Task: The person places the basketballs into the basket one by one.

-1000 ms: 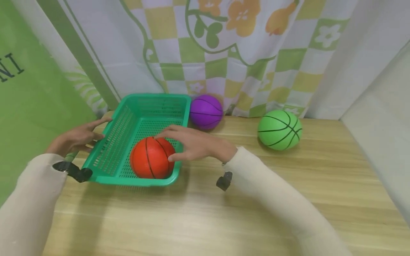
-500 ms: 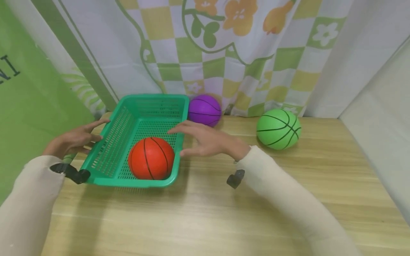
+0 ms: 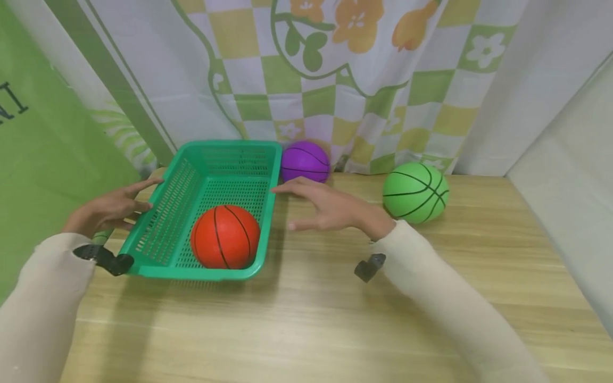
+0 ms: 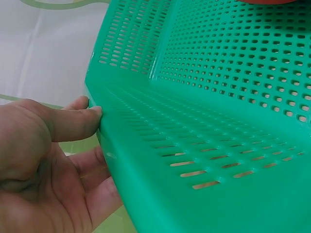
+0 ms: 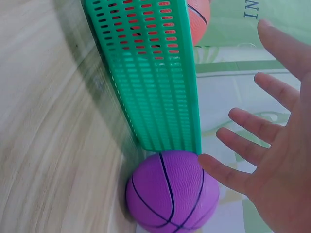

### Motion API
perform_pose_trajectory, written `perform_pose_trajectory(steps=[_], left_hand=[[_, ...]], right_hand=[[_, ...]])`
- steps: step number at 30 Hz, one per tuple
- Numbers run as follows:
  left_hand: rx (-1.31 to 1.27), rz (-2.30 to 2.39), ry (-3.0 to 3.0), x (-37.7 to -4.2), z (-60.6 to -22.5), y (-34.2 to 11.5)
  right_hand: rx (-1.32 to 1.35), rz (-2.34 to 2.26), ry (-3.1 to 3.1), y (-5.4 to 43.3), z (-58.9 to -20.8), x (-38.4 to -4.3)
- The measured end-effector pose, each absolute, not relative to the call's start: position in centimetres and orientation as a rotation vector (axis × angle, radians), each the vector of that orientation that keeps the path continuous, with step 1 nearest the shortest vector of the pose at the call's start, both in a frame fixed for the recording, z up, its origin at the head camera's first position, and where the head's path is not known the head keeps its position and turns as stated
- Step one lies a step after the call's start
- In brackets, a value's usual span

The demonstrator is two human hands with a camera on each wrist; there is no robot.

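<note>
A red ball with black lines (image 3: 225, 236) sits at the near right inside a green plastic basket (image 3: 198, 273). My left hand (image 3: 107, 211) grips the basket's left side; in the left wrist view the thumb (image 4: 80, 124) lies on the rim and fingers bear against the outer wall. Over the table, just right of the basket, my right hand (image 3: 330, 206) is spread and holds nothing. Its fingertips reach close to the basket's right rim and overlap the purple ball (image 3: 305, 161) in the head view. That ball rests by the basket's far right corner.
A light green ball (image 3: 415, 192) stands on the wooden table (image 3: 306, 319) at the back right. Behind hangs a checked, flowered curtain (image 3: 325, 101). A green cloth (image 3: 43, 175) lies to the left, and a pale wall (image 3: 570, 154) bounds the right side.
My right hand has let go of the red ball and moved right, out over the basket's rim. The red ball stays in the basket, and my left hand keeps its place.
</note>
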State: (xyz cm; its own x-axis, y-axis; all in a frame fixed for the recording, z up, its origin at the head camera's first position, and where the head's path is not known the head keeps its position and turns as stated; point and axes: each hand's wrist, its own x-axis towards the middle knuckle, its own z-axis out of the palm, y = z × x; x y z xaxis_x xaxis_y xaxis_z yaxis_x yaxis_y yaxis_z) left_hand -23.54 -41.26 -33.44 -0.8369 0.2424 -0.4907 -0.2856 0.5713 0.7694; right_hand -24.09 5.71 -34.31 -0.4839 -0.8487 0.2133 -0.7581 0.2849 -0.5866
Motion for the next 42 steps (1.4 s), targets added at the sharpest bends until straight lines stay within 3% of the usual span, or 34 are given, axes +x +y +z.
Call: perform_pose_trajectory(steps=[42], left_hand=[[-0.035, 1.246, 2.225, -23.5, -33.5, -41.4]], right_hand=[[-1.114, -1.162, 2.536, 16.1, -32.6, -23.1]])
